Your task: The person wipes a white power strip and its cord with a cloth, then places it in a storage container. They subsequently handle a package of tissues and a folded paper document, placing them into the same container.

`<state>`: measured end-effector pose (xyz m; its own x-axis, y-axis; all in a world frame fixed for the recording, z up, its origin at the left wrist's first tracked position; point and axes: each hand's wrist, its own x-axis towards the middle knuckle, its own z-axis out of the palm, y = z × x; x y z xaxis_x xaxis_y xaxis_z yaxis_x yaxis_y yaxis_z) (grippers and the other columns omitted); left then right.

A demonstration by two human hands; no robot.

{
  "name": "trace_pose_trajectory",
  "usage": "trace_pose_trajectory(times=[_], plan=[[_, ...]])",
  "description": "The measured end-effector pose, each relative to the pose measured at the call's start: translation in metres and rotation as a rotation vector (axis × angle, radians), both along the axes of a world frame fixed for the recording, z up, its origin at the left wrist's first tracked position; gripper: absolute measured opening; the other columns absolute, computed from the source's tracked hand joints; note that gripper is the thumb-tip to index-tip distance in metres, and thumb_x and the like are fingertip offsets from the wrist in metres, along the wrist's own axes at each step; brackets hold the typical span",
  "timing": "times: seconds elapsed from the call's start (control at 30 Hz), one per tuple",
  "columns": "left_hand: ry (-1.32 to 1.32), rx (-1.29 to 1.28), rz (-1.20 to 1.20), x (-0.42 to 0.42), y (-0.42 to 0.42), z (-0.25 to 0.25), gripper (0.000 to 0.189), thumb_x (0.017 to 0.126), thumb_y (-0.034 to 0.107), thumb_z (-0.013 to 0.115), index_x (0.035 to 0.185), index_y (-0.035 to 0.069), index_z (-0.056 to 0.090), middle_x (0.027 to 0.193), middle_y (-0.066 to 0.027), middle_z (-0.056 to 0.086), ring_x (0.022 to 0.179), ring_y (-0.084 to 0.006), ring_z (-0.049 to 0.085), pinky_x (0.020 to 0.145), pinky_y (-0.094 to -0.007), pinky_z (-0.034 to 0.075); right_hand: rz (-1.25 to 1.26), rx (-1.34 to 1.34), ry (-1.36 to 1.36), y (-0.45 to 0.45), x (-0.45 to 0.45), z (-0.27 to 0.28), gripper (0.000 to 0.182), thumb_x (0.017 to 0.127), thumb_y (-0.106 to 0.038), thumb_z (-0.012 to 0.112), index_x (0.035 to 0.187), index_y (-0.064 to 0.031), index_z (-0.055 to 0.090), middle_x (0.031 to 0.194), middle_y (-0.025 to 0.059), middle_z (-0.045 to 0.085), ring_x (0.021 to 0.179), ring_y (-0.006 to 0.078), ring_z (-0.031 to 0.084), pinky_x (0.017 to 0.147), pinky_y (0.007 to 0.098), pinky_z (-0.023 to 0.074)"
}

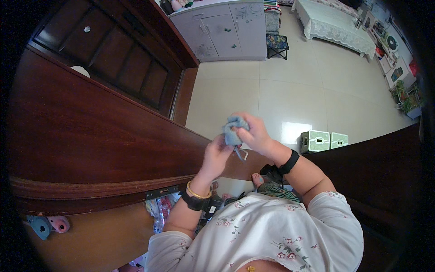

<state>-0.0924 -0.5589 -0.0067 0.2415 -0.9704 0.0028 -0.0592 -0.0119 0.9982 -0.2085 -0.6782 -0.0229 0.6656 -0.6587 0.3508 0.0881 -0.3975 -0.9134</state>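
Observation:
A crumpled blue-grey fuzzy cloth item (232, 136) is bunched up in front of me, above the doorway. My right hand (255, 133) grips it from the right, thumb pressed across its front. From the lower left, my left hand (216, 154) pinches its bottom edge between thumb and fingers. Under the cloth dangle thin blue and white loops (242, 154), with a small red bit beside them. What the folds contain is hidden, and the item's exact kind does not show.
A dark-red wooden door (102, 136) stands close on my left, a dark panel (370, 170) on my right. Blue and pink roll-shaped items (40, 227) are at lower left. Beyond are two green-and-white boxes (316, 141), a folding stool (277, 43) and a white cabinet (221, 34).

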Motion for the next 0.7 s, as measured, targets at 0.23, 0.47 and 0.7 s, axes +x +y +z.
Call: trace_pose_trajectory(times=[0.23,0.47,0.7], plan=[[0.490,0.057,-0.007,0.016,0.008,-0.003,0.022,0.090,0.008,0.041,0.110,0.003,0.046,0.096,-0.0095,0.056,0.085,-0.0181,0.057,0.080,-0.0377,0.048,0.052,0.766,-0.521,-0.010,-0.008,0.012,0.032,0.082,-0.011,0.050,0.113,-0.0029,0.045,0.100,0.0086,0.057,0.088,0.0211,0.059,0.078,0.0334,0.0478],[0.261,0.190,-0.041,0.013,0.009,-0.006,0.019,0.091,0.011,0.037,0.107,0.003,0.046,0.087,-0.0073,0.053,0.076,-0.0152,0.052,0.069,-0.0295,0.046,0.047,-0.073,0.276,-0.004,0.007,0.016,0.028,0.082,-0.017,0.052,0.107,-0.0031,0.047,0.089,0.0063,0.060,0.082,0.0218,0.060,0.072,0.0337,0.0491],[0.805,0.104,0.016,0.018,0.022,0.006,0.025,0.092,0.026,0.039,0.105,0.005,0.043,0.072,-0.0062,0.046,0.058,-0.0138,0.041,0.051,-0.0257,0.035,0.053,0.580,-0.261,-0.016,0.013,0.002,0.019,0.086,-0.019,0.050,0.098,-0.0035,0.053,0.090,0.0060,0.059,0.079,0.0191,0.059,0.067,0.0295,0.0478]])
